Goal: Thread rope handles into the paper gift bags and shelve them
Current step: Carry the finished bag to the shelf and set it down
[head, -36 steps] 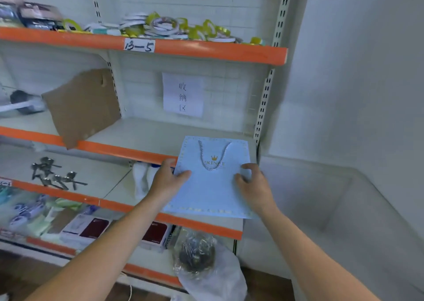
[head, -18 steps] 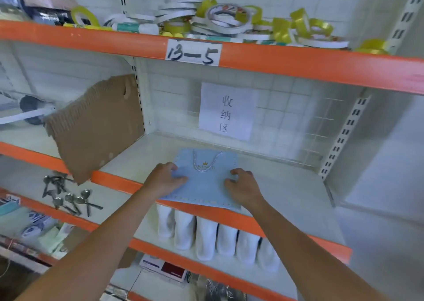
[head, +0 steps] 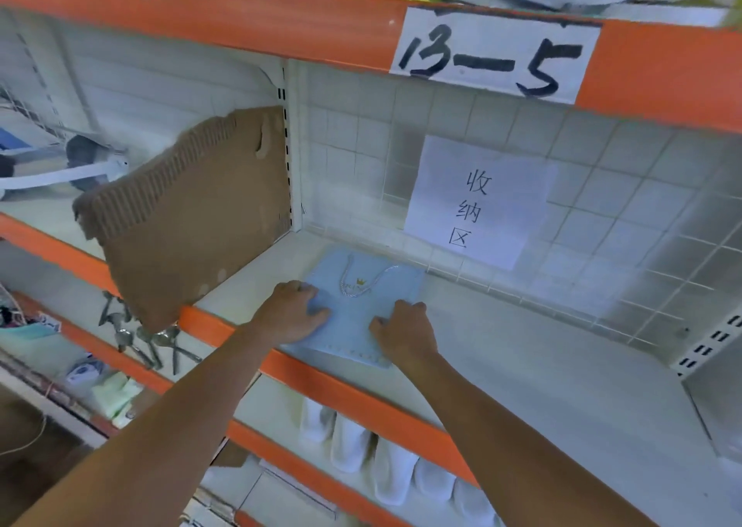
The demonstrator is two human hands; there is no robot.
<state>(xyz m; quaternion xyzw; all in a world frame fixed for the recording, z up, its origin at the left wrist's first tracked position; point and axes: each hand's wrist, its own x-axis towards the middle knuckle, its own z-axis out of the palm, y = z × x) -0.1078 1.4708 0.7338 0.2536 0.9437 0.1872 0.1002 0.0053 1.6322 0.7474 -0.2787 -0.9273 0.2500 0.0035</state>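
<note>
A light blue paper gift bag [head: 355, 320] lies flat on the white shelf board [head: 542, 374], its near edge over the orange front rail. A silver rope handle [head: 363, 283] loops across its upper face above a small gold crown print. My left hand [head: 293, 313] grips the bag's left edge with curled fingers. My right hand [head: 405, 332] grips its lower right corner the same way. The far end of the bag points toward the tiled back wall.
A torn brown cardboard sheet [head: 192, 213] leans at the shelf's left end. A paper sign [head: 478, 201] hangs on the back wall, and a label reading 13-5 [head: 494, 52] sits on the rail above. White rolls [head: 393, 466] stand on the shelf below; metal spoons [head: 148, 338] lie lower left.
Both hands have carried the bag up from the lower shelf level and slid it deeper onto the shelf board. The view has moved closer to the shelf.
</note>
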